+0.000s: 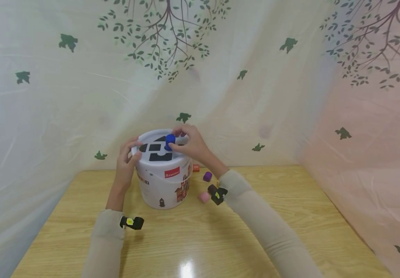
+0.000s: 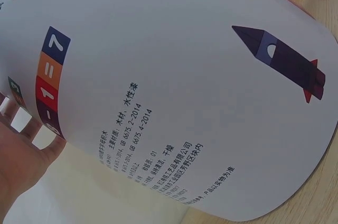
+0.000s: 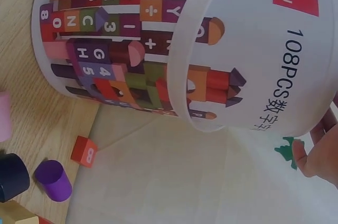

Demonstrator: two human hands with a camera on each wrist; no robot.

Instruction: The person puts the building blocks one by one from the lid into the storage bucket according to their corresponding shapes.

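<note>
A white bucket with printed pictures of blocks stands on the table. Its lid has several dark shaped holes. At the left of the rim my left hand grips the bucket, thumb and fingers bent over the edge; in the left wrist view its fingers lie along the bucket's side. Over the right half of the lid, my right hand pinches a blue cylinder block, which stands upright at the lid's surface. In the right wrist view the bucket hides this block and part of the right hand.
To the bucket's right lie a red-orange block marked 8, a purple cylinder, a dark blue cylinder and a pink block. A white handle hangs across the bucket's side. Behind is a leaf-patterned curtain.
</note>
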